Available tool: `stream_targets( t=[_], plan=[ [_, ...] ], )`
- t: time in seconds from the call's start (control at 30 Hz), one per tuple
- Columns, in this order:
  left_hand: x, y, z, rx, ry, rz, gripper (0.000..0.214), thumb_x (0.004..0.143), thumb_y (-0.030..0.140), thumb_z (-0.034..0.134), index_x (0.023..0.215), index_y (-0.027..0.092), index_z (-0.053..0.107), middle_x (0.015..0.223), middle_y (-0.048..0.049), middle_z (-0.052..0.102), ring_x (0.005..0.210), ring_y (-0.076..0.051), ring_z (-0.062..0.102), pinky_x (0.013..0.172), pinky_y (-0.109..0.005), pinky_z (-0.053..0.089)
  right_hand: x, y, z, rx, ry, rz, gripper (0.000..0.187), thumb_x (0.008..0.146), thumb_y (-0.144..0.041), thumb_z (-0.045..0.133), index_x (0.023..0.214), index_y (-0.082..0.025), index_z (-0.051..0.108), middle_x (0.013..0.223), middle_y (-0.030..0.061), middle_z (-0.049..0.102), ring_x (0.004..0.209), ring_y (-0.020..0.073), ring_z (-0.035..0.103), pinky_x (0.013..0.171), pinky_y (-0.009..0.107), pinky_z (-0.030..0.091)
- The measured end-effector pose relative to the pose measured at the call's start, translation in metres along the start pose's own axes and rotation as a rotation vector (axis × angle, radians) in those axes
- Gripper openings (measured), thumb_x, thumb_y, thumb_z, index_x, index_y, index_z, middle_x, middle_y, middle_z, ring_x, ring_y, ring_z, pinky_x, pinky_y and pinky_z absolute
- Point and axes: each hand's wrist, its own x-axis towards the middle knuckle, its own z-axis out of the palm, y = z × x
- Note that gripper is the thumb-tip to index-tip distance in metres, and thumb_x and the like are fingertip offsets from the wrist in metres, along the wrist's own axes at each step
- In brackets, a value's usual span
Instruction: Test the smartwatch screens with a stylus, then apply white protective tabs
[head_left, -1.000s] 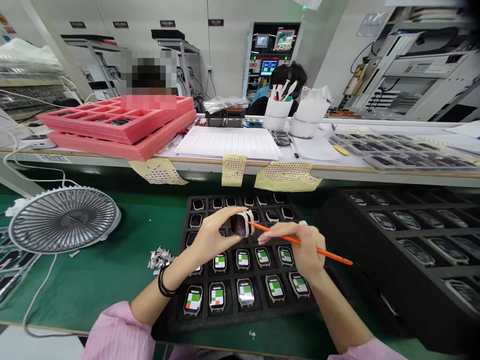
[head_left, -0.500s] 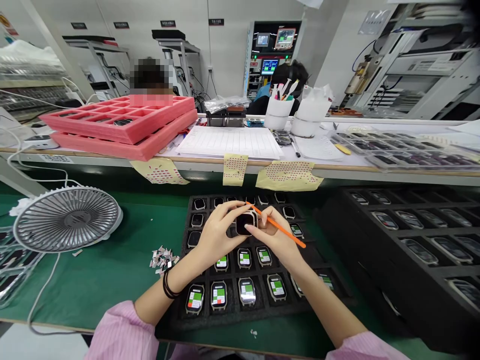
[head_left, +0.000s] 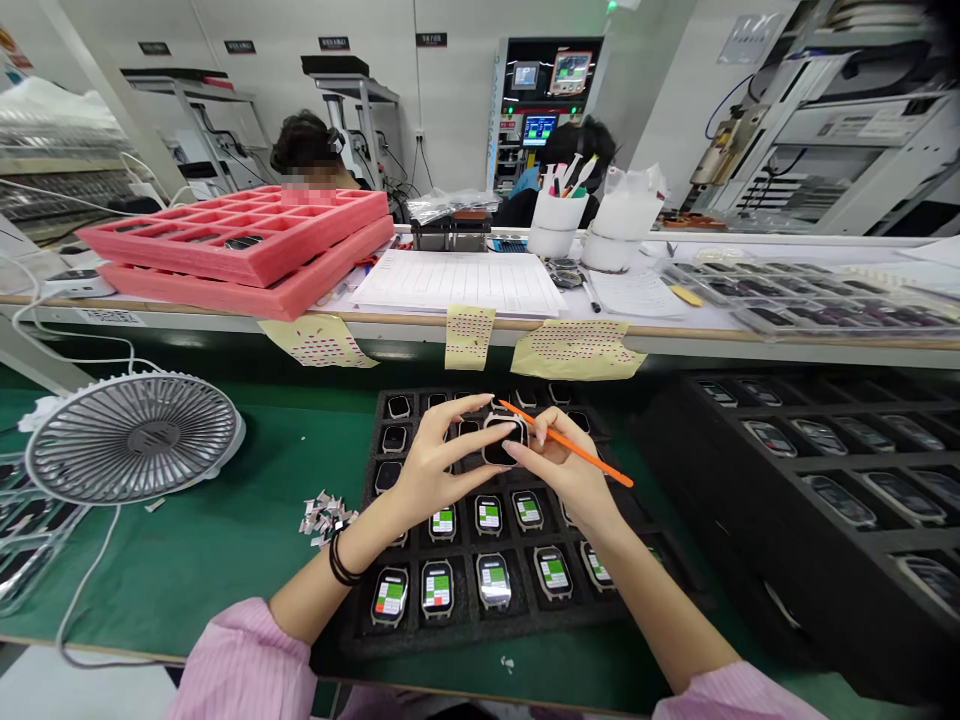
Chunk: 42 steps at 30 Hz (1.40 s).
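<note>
A square smartwatch (head_left: 501, 450) with a dark screen and pale metal frame is held up between my hands, over a black foam tray (head_left: 469, 632). My left hand (head_left: 429, 468) is closed around its left side, with a finger lying across the screen and the thumb below. My right hand (head_left: 571, 472) grips the right side, thumb on the screen's edge. A thin orange stick (head_left: 609, 472) also lies in my right hand, slanting down to the right. Beneath, strapless watches (head_left: 553, 573) fill tray slots, several with lit green-and-white screens, others dark.
A grey fan (head_left: 135, 438) and a pile of small paper-like bits (head_left: 324, 517) lie to the left. Another black foam tray stack (head_left: 750, 540) holds watches at right. Pink foam trays (head_left: 247, 262) and papers (head_left: 457, 283) sit on the shelf. Two people are beyond.
The smartwatch and the orange stick have shifted slightly right. A finger of my left hand has moved onto the screen, and my right hand has moved a little to the right.
</note>
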Motion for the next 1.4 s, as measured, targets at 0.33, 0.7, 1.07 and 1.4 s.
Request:
stream_targets(
  t=[0.33, 0.7, 1.07, 1.4],
  plan=[
    [0.003, 0.000, -0.001, -0.132, -0.027, 0.006, 0.040, 0.084, 0.019, 0.069, 0.122, 0.024, 0.057, 0.126, -0.0124, 0.063, 0.116, -0.023, 0.061, 0.095, -0.041, 0.051, 0.001, 0.000, 0.002, 0.081, 0.004, 0.052, 0.037, 0.075, -0.034, 0.079, 0.070, -0.022, 0.044, 0.065, -0.0059, 0.046, 0.060, 0.0107, 0.049, 0.058, 0.024, 0.049],
    [0.001, -0.004, 0.001, -0.237, 0.121, -0.137, 0.054, 0.079, 0.018, 0.075, 0.125, 0.020, 0.047, 0.119, -0.0117, 0.064, 0.110, -0.022, 0.063, 0.085, -0.034, 0.055, 0.002, 0.001, -0.005, 0.032, 0.087, -0.002, 0.036, 0.079, -0.041, 0.074, 0.071, -0.023, 0.044, 0.073, -0.0031, 0.047, 0.068, 0.0146, 0.053, 0.064, 0.028, 0.052],
    [-0.013, -0.024, 0.016, -0.174, -0.453, -0.536, 0.040, 0.075, 0.018, 0.073, 0.109, 0.020, 0.051, 0.109, -0.0066, 0.062, 0.100, -0.022, 0.062, 0.087, -0.035, 0.051, 0.020, 0.035, -0.028, -0.611, -0.040, -0.039, 0.023, 0.081, -0.032, 0.059, 0.071, -0.024, 0.040, 0.060, -0.0060, 0.045, 0.049, 0.0110, 0.043, 0.054, 0.025, 0.037],
    [-0.050, -0.030, 0.029, -0.006, -0.686, -0.612, 0.027, 0.082, 0.034, 0.070, 0.094, 0.020, 0.050, 0.115, -0.0086, 0.063, 0.117, -0.029, 0.056, 0.098, -0.047, 0.040, 0.025, 0.089, -0.048, -0.849, -0.246, 0.068, 0.025, 0.073, -0.030, 0.060, 0.063, -0.024, 0.038, 0.054, -0.0067, 0.046, 0.051, 0.0142, 0.049, 0.054, 0.026, 0.039]
  ],
)
